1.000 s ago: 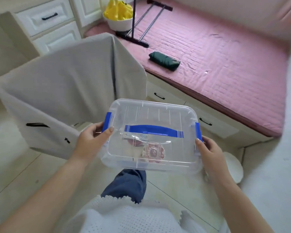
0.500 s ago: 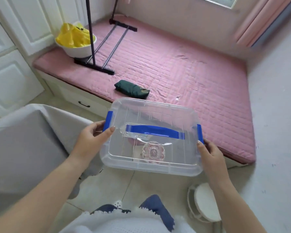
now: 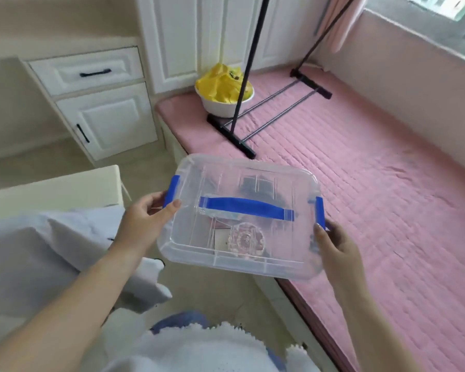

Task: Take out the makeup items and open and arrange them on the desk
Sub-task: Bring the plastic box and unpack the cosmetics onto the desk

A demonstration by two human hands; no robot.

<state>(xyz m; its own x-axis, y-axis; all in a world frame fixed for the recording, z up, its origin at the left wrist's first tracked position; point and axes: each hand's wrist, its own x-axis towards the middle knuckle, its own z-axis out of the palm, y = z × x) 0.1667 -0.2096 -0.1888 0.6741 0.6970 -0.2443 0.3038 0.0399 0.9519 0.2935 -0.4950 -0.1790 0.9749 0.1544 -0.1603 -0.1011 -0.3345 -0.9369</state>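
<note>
Nearby, a clothes rack (image 3: pixel 236 108) stands beside the yellow-filled bowl (image 3: pixel 220 103)

A pink quilted mat (image 3: pixel 360 157) covered the window seat. White cabinets (image 3: pixel 102 103) stood behind, a black rack (image 3: pixel 253 76) on the mat. Daylight seemingly came through the window (image 3: pixel 440 12).

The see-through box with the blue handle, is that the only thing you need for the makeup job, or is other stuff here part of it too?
For the job:
- clear box, lid still on, held by the left hand and right hand
- the items inside it, like the round clear case

Just lying about:
- white bowl of yellow stuff
- black rack
- pink mat
- white drawers
</note>
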